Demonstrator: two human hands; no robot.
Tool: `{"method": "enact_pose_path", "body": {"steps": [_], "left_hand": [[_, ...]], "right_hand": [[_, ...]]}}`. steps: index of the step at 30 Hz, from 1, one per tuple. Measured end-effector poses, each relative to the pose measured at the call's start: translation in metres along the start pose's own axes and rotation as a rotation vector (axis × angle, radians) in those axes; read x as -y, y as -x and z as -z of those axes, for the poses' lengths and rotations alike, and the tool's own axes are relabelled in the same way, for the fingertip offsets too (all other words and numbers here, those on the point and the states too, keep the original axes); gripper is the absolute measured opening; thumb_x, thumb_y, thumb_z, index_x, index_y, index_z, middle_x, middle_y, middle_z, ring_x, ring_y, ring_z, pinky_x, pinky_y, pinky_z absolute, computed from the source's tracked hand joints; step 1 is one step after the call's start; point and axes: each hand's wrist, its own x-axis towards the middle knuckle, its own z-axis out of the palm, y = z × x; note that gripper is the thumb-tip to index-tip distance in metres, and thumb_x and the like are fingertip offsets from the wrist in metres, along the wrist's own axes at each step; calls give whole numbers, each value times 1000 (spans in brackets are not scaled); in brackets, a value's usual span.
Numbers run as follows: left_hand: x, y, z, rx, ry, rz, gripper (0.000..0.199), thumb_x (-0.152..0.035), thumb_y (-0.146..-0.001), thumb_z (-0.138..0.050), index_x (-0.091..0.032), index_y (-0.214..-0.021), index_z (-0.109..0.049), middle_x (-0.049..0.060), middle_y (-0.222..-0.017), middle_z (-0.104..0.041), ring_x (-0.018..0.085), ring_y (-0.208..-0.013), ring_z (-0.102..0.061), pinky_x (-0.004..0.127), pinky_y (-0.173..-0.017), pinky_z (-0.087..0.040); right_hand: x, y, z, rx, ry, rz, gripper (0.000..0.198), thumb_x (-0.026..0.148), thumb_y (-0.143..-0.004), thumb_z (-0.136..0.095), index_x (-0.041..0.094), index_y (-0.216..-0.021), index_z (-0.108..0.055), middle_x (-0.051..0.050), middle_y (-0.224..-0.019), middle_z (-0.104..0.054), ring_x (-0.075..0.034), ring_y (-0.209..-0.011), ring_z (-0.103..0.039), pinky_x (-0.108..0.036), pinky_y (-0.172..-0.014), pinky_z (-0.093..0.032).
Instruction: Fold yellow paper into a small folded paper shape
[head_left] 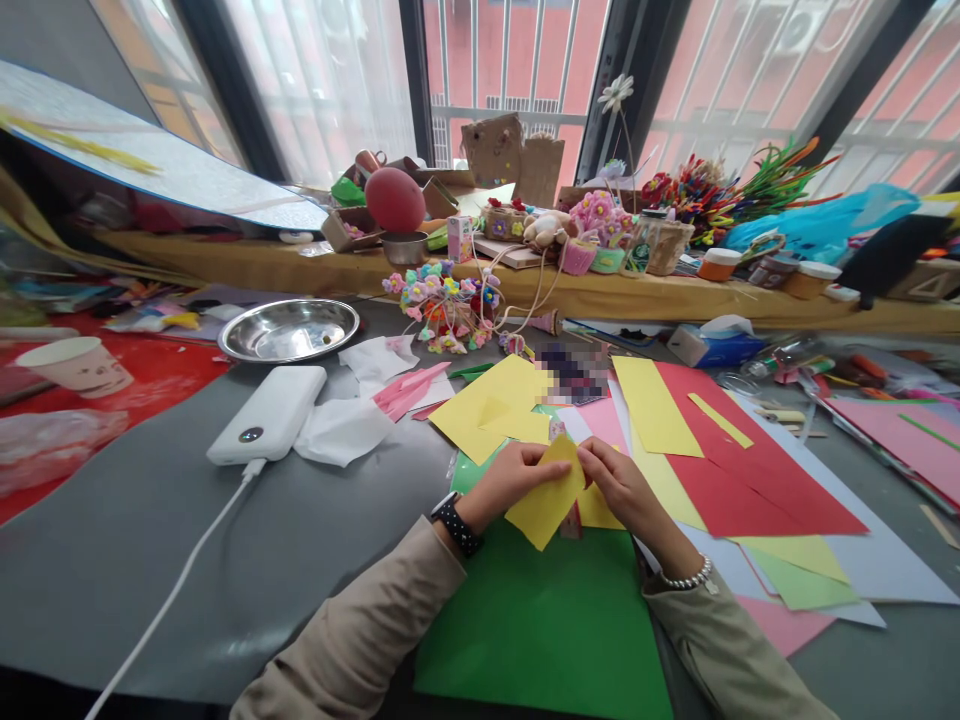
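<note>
Between my two hands is a small piece of yellow paper (546, 505), tilted above the green sheet (540, 620). My left hand (506, 485) pinches it with the thumb lying across its upper part. At its upper right corner, the fingertips of my right hand (619, 485) are closed on the same paper. Behind the hands, a larger yellow sheet (480, 400) lies with a cut or folded flap. Partly covered by the paper and my fingers is a narrow pinkish strip-like object (571, 522), whose kind I cannot make out.
To the right lie a red sheet (772, 490) and a yellow strip (720, 420). A white power bank (270, 415) with a cable, crumpled tissue (345, 430) and a steel plate (244, 340) are on the left. Craft flowers (446, 300) stand at the back.
</note>
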Motion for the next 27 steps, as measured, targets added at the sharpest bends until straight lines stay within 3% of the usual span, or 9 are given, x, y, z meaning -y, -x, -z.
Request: {"method": "enact_pose_path", "body": {"steps": [9, 19, 27], "left_hand": [[-1, -1, 2, 79, -90, -21, 36, -46, -66, -51, -11, -56, -50, -3, -51, -42, 7, -47, -37, 18, -41, -23], [-4, 4, 3, 170, 58, 26, 34, -45, -66, -54, -11, -70, -60, 3, -66, -59, 13, -57, -53, 20, -50, -37], [-7, 4, 4, 196, 57, 35, 35, -45, -67, -52, -12, -73, -60, 3, -67, -60, 14, -59, -55, 20, -50, -38]], "right_hand": [[3, 0, -1, -63, 148, 34, 26, 31, -82, -35, 20, -59, -37, 4, -51, -41, -10, -48, -42, -21, -48, -30], [4, 2, 3, -45, 124, 31, 30, 35, -82, -34, 20, -57, -38, 4, -49, -43, -10, -47, -43, -21, -48, -32], [5, 3, 0, -56, -106, -49, 26, 42, -74, -48, 19, -62, -45, 5, -52, -42, -9, -46, -40, -20, -42, -31]]}}
